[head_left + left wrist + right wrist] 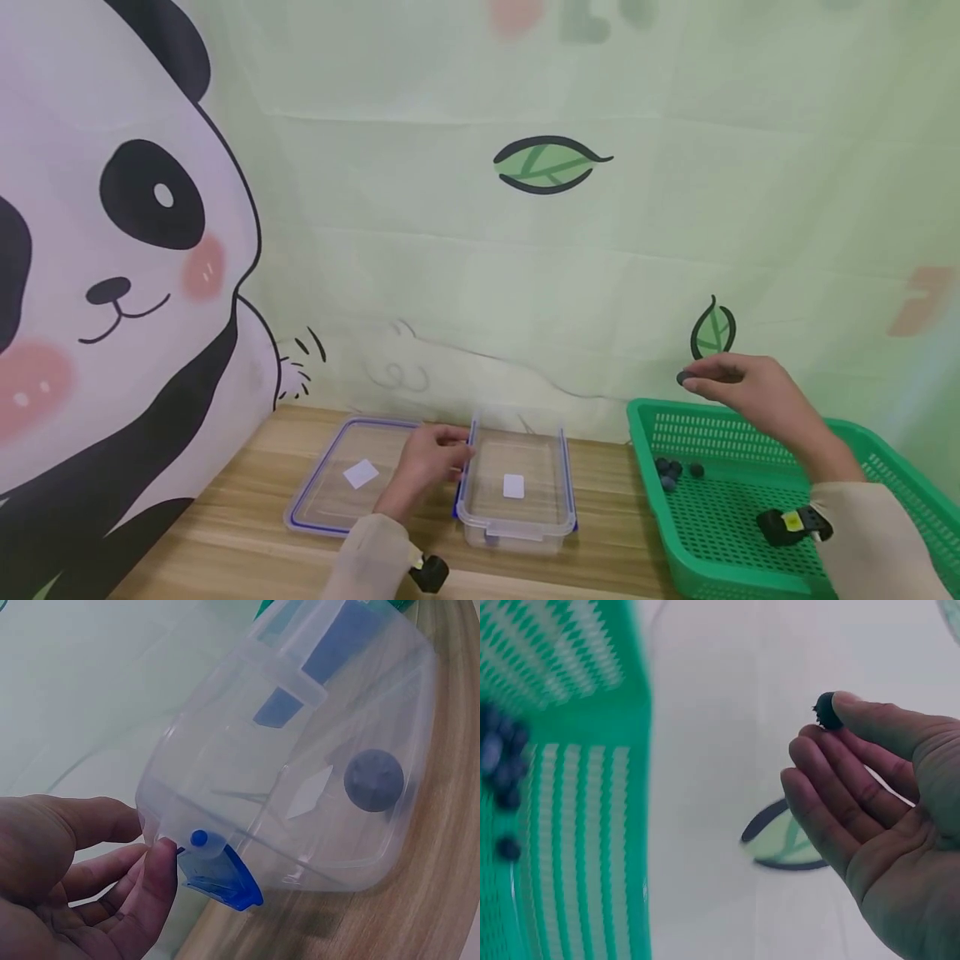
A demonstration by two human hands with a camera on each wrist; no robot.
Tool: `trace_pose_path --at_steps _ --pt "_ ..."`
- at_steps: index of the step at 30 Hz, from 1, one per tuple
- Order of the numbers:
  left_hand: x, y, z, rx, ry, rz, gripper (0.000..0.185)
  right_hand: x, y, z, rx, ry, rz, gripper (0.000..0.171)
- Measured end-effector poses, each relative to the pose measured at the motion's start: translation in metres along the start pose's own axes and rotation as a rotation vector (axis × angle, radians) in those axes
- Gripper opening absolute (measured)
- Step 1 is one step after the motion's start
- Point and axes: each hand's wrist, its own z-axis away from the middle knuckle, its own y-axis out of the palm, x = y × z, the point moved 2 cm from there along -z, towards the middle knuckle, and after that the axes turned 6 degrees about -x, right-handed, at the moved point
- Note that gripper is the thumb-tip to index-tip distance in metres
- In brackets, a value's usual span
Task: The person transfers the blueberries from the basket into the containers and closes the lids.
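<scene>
1. Panda artwork (108,290) covers the left of the pale green backdrop (420,217).
2. Transparent lid (333,504) with a blue seal and a white label lies flat on the wood-grain table (600,517).
3. Left hand (427,462) reaches over the lid's right side; its thumb and fingers pinch the edge of the clear box, beside a blue clip (225,874).
4. Clear box (525,530) stands uncovered on the table, just right of the lid; the left wrist view shows one round dark berry (373,780) inside.
5. Green basket (660,508) sits right of the box, apart from it, with a small cluster of loose berries (668,482) near its left wall and another just beside them.
6. Held berry (682,377) is up above the basket's far left part, clamped between thumb and fingertip of the right hand (750,392), whose remaining fingers extend, lightly bent.
</scene>
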Motion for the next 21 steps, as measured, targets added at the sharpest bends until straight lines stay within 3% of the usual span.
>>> trace_pose_path --at_steps 12,21 --pt "0.0 0.0 -0.002 -0.007 -0.011 0.012 0.027 0.05 0.017 0.018 -0.106 0.088 -0.205 0.049" --pt "0.0 0.002 -0.002 -0.017 -0.013 0.008 0.027 0.076 0.045 0.028 -0.143 0.06 -0.308 0.043"
